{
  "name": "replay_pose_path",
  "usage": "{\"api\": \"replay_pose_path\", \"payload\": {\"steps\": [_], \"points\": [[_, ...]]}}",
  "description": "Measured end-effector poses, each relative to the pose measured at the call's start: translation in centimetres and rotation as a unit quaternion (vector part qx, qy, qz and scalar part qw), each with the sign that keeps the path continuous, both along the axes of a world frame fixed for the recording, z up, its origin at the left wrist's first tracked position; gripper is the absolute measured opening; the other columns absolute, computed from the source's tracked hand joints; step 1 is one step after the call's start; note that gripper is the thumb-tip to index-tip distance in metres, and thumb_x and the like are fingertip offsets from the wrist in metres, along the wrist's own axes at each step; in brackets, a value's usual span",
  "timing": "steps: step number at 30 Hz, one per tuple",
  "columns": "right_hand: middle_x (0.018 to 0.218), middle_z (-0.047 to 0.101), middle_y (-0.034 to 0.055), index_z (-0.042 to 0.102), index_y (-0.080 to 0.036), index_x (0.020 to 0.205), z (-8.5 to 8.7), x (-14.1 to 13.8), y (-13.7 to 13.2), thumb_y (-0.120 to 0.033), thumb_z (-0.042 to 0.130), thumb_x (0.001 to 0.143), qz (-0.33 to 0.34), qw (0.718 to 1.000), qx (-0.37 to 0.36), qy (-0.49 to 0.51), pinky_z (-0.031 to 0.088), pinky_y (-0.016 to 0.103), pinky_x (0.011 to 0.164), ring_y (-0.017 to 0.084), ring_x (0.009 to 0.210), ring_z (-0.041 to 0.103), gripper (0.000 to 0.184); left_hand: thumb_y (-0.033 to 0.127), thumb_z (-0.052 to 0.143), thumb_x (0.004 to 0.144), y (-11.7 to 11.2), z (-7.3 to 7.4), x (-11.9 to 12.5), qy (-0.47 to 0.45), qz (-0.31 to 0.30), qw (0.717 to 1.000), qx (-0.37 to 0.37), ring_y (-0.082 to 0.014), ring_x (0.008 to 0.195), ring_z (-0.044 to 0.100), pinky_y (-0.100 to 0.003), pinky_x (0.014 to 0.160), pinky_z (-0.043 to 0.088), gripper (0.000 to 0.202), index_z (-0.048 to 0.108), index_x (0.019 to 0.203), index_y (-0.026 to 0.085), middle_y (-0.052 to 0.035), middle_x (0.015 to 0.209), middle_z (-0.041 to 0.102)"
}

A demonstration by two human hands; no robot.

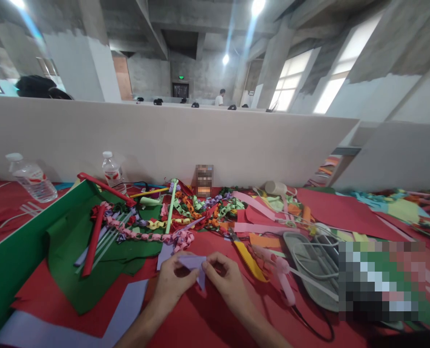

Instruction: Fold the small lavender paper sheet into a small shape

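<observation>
Tabletop (196, 328), red, fronts the scene, and held just over it comes the centrepiece: a folded lilac piece (192, 262), one corner pointing down! On its left side, the left hand (173, 278), thumb and fingers brought together on the edge; on its right side, the right hand (225, 279), thumb and forefinger pinched close, the other fingers curled. Both have hold of it. Out left of the lilac piece lie a pale lilac sheet (44, 331) and a red sheet (104, 309), overlapped by a dark green sheet (66, 270).

Over to the right of the lilac piece, look: a yellow cutter (249, 256), then a pink glue gun (282, 275) on its dark cord, then a grey tray (293, 241) with a pale cable in it; further right, a pixelated patch masks whatever sits there.

Beyond the lilac piece and to its left, a pink paper chain (138, 235) runs across near a red paper tube (94, 241). Deeper still, straight behind the lilac piece, what a tangle of orange, green and purple chains (191, 209)! Farther back and left, clear bottles (114, 173), two of them, before a white partition (164, 140). Over its top, way behind the lilac piece: a person in white (219, 99) and a lit green sign (181, 77).
</observation>
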State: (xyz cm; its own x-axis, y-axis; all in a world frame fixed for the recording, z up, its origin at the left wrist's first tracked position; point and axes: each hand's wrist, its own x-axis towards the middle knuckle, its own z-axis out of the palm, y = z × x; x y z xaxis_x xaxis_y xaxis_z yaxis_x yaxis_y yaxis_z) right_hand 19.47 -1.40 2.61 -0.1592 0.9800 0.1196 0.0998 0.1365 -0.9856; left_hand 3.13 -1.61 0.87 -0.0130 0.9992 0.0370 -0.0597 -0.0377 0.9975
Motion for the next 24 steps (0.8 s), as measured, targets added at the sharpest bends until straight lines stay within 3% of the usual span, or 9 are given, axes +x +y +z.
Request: {"api": "replay_pose_path", "payload": {"steps": [4,6,8,10,13,17,21,24], "points": [[0.061,0.055,-0.0029,0.056,-0.020,0.068,0.1,0.0,-0.4,-0.043,0.063,0.087,-0.016,0.998,0.027,-0.057,0.043,0.025,0.056,0.015,0.057,0.053,0.031,0.035,0.080,0.068,0.0,0.6,-0.3,-0.009,0.020,1.000,-0.006,-0.0178,0.067,0.066,-0.024,0.063,0.054,0.024,0.067,0.070,0.016,-0.0009,0.069,0.069],[0.075,0.062,0.0008,0.065,-0.020,0.084,0.6,-0.1,-0.7,-0.038,0.064,0.087,-0.039,0.993,0.073,-0.088,0.046,0.027,0.062,0.017,0.067,0.057,0.019,0.039,0.079,0.071,0.0,0.5,-0.4,-0.023,0.011,1.000,-0.014,-0.0194,0.072,0.068,-0.025,0.067,0.056,0.026,0.071,0.076,0.015,-0.0033,0.075,0.072],[0.094,0.065,0.0054,0.067,-0.021,0.105,1.0,-0.2,-1.0,-0.035,0.065,0.088,-0.061,0.986,0.113,-0.104,0.049,0.029,0.069,0.019,0.078,0.060,0.023,0.043,0.079,0.072,0.0,0.2,-0.4,-0.044,-0.010,0.999,-0.022,-0.0207,0.074,0.070,-0.028,0.070,0.058,0.030,0.073,0.081,0.014,-0.0053,0.081,0.074],[0.102,0.065,0.0077,0.068,-0.022,0.111,1.3,-0.1,-1.0,-0.033,0.064,0.089,-0.063,0.983,0.130,-0.110,0.049,0.030,0.072,0.021,0.083,0.060,0.025,0.046,0.079,0.073,-0.1,-0.2,-0.2,-0.063,-0.040,0.997,-0.031,-0.0211,0.075,0.071,-0.029,0.072,0.060,0.033,0.074,0.084,0.015,-0.0059,0.084,0.076],[0.097,0.065,0.0071,0.070,-0.022,0.103,1.1,0.0,-0.9,-0.031,0.062,0.091,-0.053,0.984,0.136,-0.104,0.048,0.030,0.071,0.021,0.082,0.060,0.017,0.051,0.079,0.072,-0.4,-0.5,0.2,-0.091,-0.063,0.992,-0.055,-0.0213,0.076,0.073,-0.030,0.071,0.061,0.037,0.072,0.084,0.016,-0.0052,0.085,0.076],[0.088,0.063,0.0042,0.066,-0.021,0.091,0.5,0.1,-0.7,-0.029,0.063,0.091,-0.039,0.987,0.131,-0.088,0.045,0.028,0.068,0.019,0.077,0.057,0.009,0.053,0.080,0.069,-0.8,-0.3,0.4,-0.080,-0.045,0.992,-0.088,-0.0201,0.061,0.072,-0.031,0.062,0.062,0.042,0.069,0.088,0.017,-0.0015,0.072,0.073],[0.079,0.060,0.0009,0.061,-0.020,0.082,0.5,0.1,-0.7,-0.032,0.066,0.089,-0.035,0.992,0.100,-0.072,0.043,0.026,0.064,0.017,0.071,0.054,0.014,0.042,0.073,0.078,-0.7,0.5,-0.1,-0.016,-0.069,0.997,-0.036,-0.0196,0.062,0.071,-0.029,0.060,0.061,0.026,0.071,0.085,0.017,-0.0032,0.075,0.071],[0.079,0.062,0.0008,0.062,-0.020,0.087,0.7,0.1,-0.7,-0.033,0.065,0.090,-0.029,0.993,0.089,-0.065,0.044,0.027,0.064,0.017,0.070,0.055,0.013,0.033,0.071,0.079,-0.6,1.1,-0.3,0.030,-0.072,0.997,0.002,-0.0174,0.062,0.069,-0.026,0.061,0.058,0.018,0.075,0.082,0.016,-0.0047,0.078,0.073]]}}
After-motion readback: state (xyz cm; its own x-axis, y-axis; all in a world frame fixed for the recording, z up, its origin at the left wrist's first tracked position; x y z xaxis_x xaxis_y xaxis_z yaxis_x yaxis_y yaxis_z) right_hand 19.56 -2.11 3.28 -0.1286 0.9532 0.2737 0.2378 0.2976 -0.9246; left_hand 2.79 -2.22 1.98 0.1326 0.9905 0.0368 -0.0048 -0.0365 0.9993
